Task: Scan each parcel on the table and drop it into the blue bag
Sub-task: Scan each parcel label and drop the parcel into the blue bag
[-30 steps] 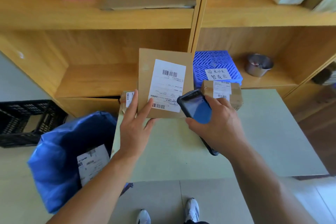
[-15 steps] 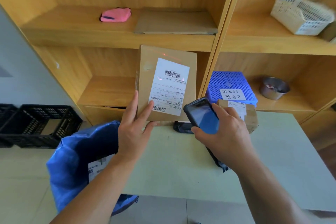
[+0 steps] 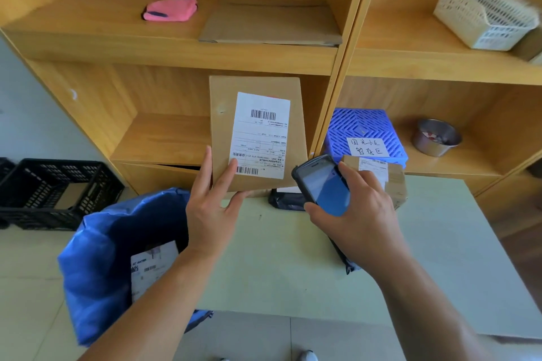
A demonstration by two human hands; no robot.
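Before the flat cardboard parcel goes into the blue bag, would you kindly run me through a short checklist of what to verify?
1. Flat parcel held by left hand: ok.
2. Its label faces the scanner in the right hand: ok.
3. Scan registered: cannot tell; the screen is unreadable.
4. Blue bag mouth open beside the table: ok.
5. Room in the bag: ok, one parcel visible inside.
6. Table cleared: not ok; small box and dark parcel remain.
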